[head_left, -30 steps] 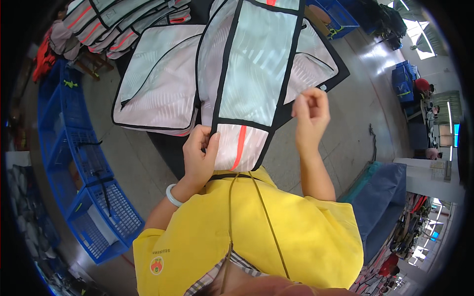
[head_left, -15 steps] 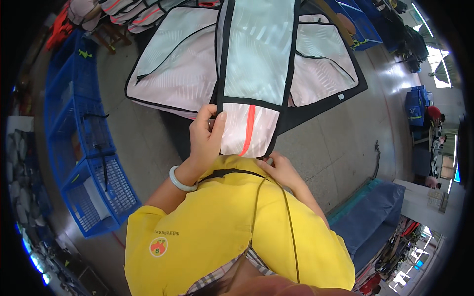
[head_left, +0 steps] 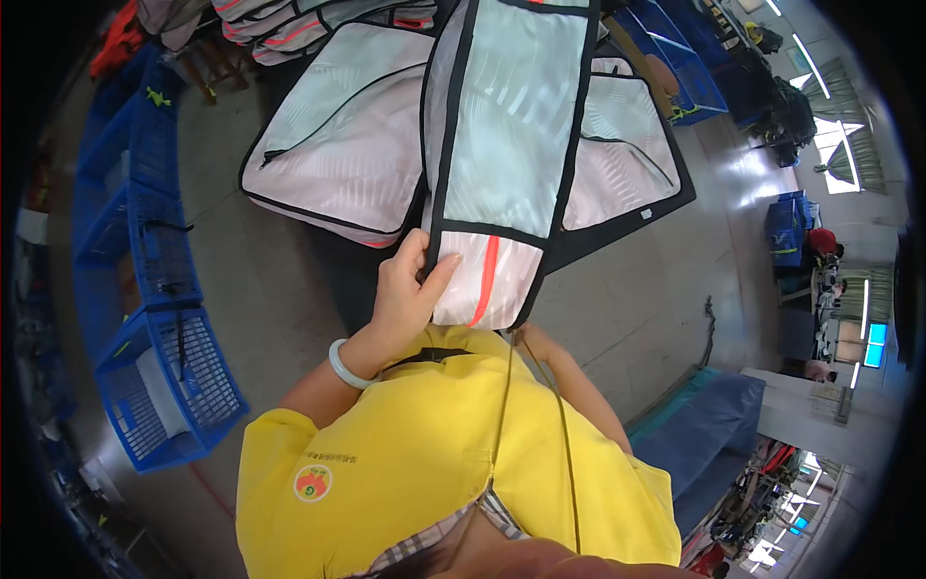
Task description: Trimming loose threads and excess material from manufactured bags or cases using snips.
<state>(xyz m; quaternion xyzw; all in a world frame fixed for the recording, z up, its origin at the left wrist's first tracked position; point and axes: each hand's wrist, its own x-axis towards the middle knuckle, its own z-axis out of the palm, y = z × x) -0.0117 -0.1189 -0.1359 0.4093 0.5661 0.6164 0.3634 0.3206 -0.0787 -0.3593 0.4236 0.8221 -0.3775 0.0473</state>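
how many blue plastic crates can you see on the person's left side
3 at least: one blue crate nearest, beside the yellow shirt; a second crate above it; a third crate further up. More may be hidden in the dark rim.

blue wire baskets [head_left: 164, 386] left, blue tarp [head_left: 709, 434] right
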